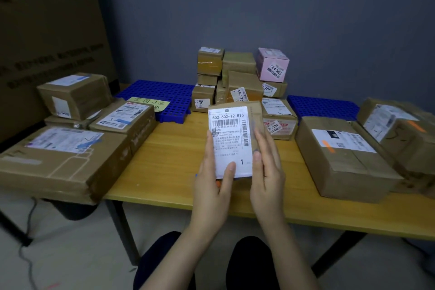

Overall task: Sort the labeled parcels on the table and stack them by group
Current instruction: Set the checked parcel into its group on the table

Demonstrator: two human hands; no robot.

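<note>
A huge printed carton [47, 37] stands at the far left, behind the yellow bench [169, 167]. On the bench's left end lies a broad flat parcel [61, 162], with smaller labeled ones stacked behind it. A thick brown parcel [341, 158] lies on the right end, with another just beyond it. Two blue grid trays [164, 94] [322, 106] lie along the back edge, and between them rises a pile of small parcels [237, 73] topped at its right by a pink box [273, 65]. I hold one small brown parcel [233, 139] upright above the bench's front middle, its white label reading 502-602-12 815 facing me. My left grip [211, 179] curls round its lower left edge with the thumb on the label. My right grip [266, 172] clasps the right side, thumb pressed on the label's edge. A yellow handwritten note [150, 103] lies on the left tray.
</note>
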